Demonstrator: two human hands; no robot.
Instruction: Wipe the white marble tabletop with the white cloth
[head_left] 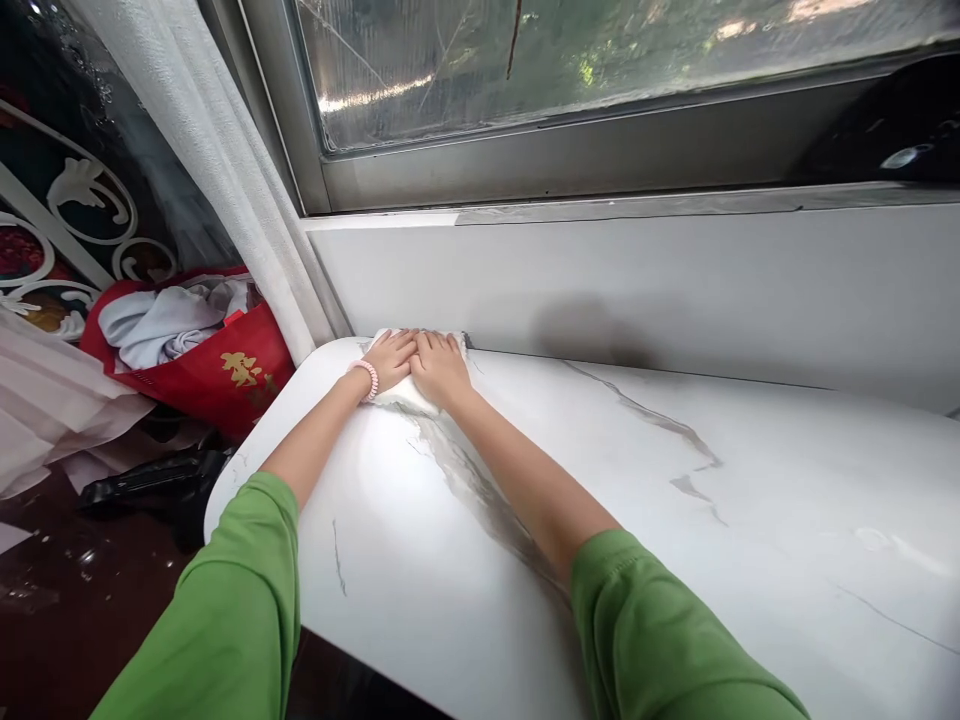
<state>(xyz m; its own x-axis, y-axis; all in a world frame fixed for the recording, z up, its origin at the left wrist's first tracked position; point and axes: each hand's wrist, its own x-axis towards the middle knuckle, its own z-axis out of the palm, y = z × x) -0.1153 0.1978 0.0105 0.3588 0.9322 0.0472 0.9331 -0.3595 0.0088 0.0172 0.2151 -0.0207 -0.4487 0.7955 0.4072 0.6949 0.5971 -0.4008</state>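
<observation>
A white cloth (409,396) lies on the white marble-patterned table (397,530), at its far left end close to the wall. My left hand (392,360), with a pink coiled band on the wrist, rests flat on the cloth with its fingers stretched out. Beside it, touching it, my right hand (439,370) also lies flat on the cloth, fingers pointing toward the wall. Both palms press down from above, and part of the cloth is hidden beneath them.
A white wall (600,285) below a metal-framed window (570,150) borders the table's far edge. Left of the table are a white curtain (217,140), a red bag (217,370) with folded clothes (172,318), and a black object (150,480) on the dark floor.
</observation>
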